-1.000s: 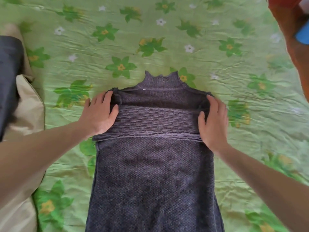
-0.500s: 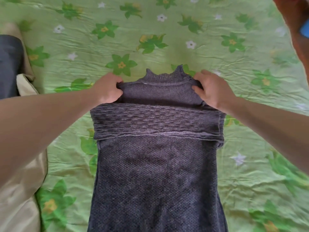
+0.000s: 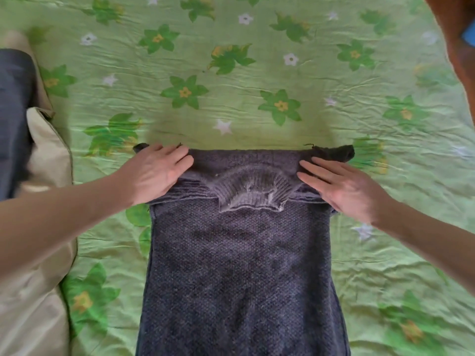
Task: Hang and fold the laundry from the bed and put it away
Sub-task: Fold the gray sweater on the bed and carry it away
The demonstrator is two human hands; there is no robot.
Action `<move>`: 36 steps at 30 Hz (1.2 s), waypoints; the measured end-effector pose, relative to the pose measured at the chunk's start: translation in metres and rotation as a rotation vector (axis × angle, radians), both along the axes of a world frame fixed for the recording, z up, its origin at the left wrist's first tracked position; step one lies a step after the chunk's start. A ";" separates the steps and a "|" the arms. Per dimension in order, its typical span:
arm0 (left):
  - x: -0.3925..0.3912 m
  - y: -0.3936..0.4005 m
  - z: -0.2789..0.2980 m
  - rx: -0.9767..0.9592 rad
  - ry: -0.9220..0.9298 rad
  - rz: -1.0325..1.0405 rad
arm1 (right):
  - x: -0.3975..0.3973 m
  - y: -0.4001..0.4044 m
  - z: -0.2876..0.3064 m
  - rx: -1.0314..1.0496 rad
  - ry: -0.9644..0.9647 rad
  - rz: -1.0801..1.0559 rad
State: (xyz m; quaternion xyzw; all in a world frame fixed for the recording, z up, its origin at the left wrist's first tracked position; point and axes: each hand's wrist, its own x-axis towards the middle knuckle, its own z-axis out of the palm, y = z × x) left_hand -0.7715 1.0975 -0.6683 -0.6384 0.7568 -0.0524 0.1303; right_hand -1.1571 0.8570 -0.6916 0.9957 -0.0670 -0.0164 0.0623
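A dark grey knitted sweater (image 3: pixel 241 265) lies lengthwise on the bed, running off the bottom of the view. Its top part is folded down toward me, so the ribbed collar (image 3: pixel 250 191) now lies on the body. My left hand (image 3: pixel 156 173) rests flat on the left end of the fold, fingers spread. My right hand (image 3: pixel 341 186) lies flat on the right end, fingers stretched out. Neither hand pinches the cloth.
The green bedsheet with flower print (image 3: pixel 231 73) covers the bed all round. At the left lie a beige cloth (image 3: pixel 38 227) and a dark blue garment (image 3: pixel 12 111). A reddish-brown surface (image 3: pixel 460 34) shows at the top right corner.
Both hands gripped the sweater's shoulders, pulled the top part over toward me and laid it down. The collar now points toward me, and the hands lie flat on the fold.
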 end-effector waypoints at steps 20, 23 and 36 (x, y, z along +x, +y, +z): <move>-0.049 0.007 -0.053 0.059 0.132 0.086 | 0.031 0.029 -0.020 0.374 0.193 -0.794; -0.063 0.016 -0.049 0.051 0.136 0.116 | 0.036 0.035 -0.009 0.356 0.181 -0.805; -0.181 0.154 -0.073 -0.056 0.343 0.348 | -0.057 0.212 -0.033 0.435 -0.085 -0.689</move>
